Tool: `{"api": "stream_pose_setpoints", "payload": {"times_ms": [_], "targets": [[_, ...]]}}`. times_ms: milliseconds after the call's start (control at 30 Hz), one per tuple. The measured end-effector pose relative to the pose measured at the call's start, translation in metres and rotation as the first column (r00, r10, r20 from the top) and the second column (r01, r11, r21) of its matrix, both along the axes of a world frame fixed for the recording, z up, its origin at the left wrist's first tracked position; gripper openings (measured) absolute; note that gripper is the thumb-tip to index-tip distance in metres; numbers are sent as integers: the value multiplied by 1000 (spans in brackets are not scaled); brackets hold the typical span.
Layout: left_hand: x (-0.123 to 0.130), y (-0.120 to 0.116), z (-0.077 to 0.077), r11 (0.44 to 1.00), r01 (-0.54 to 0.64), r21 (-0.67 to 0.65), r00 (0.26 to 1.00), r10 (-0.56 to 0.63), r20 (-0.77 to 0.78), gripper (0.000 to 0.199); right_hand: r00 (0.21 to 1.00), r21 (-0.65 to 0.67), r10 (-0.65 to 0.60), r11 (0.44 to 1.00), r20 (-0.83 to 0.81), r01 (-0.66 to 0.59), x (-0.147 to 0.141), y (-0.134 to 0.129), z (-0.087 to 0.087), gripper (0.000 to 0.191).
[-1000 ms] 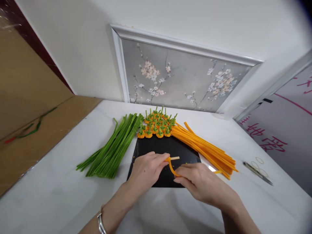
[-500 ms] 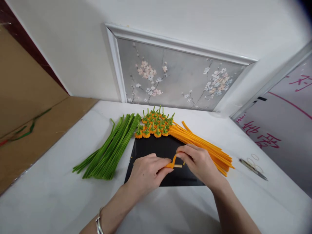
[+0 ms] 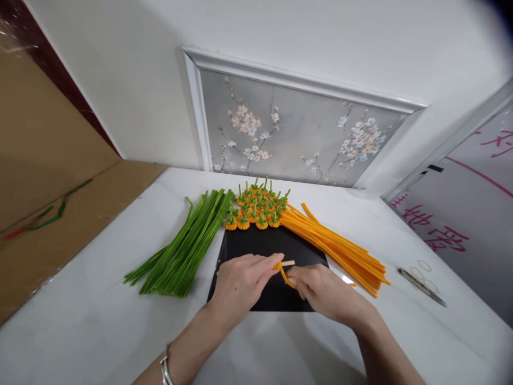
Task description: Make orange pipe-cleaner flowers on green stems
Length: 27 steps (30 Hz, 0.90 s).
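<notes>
My left hand (image 3: 244, 275) pinches a pale thin stick (image 3: 288, 263), whose bare end points right past my fingertips. An orange pipe cleaner (image 3: 285, 277) is wrapped around the stick and curves down from it to my right hand (image 3: 320, 289). The fingers of that hand are closed on the loose length, and a bit of orange shows beyond the hand on its right side. Both hands are over a black mat (image 3: 262, 302). Behind them stand several small orange pumpkin-like pieces (image 3: 258, 208) with green stems, made of pipe cleaners.
A bundle of green pipe cleaners (image 3: 186, 251) lies left of the mat, and orange pipe cleaners (image 3: 336, 246) fan out to the right. Scissors or tweezers (image 3: 420, 286) and thin rings (image 3: 424, 266) rest at far right. A framed floral panel (image 3: 296, 128) rises behind the white table (image 3: 120, 331).
My right hand has swung down from above the stick to below its level, pulling the orange pipe cleaner around it. My left hand keeps its pinch. The whole view has shifted slightly.
</notes>
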<state>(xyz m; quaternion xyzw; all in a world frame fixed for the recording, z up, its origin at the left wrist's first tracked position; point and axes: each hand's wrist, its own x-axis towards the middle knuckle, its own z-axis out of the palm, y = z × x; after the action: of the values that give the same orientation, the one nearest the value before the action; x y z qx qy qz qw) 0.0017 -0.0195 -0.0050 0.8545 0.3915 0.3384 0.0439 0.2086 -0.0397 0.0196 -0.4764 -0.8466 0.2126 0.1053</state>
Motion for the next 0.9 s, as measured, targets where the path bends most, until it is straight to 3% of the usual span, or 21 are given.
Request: {"api": "stream_pose_setpoints", "payload": {"times_ms": [167, 300, 467, 600, 767, 900], "targets": [[-2, 3, -1, 996, -92, -11, 993, 91, -77, 21, 994, 18, 108, 994, -29, -108, -1, -14, 15, 22], [-1, 2, -1, 994, -107, -30, 984, 101, -147, 19, 991, 104, 109, 989, -76, -101, -1, -18, 26, 27], [0, -1, -1, 997, -63, -49, 986, 55, -159, 18, 972, 197, 50, 980, -228, -5, 0, -12, 24, 22], [0, -1, 1, 999, -9, -51, 992, 3, -126, 17, 936, 259, -43, 955, -350, 141, 2, -2, 16, 16], [2, -2, 5, 996, 44, -77, 994, -52, -101, 16, 904, 304, -184, 900, -387, 313, 6, 11, 7, 17], [3, -4, 7, 993, 105, -53, 993, -107, -54, 14, 918, 288, -242, 897, -315, 335, 8, 18, -2, 20]]}}
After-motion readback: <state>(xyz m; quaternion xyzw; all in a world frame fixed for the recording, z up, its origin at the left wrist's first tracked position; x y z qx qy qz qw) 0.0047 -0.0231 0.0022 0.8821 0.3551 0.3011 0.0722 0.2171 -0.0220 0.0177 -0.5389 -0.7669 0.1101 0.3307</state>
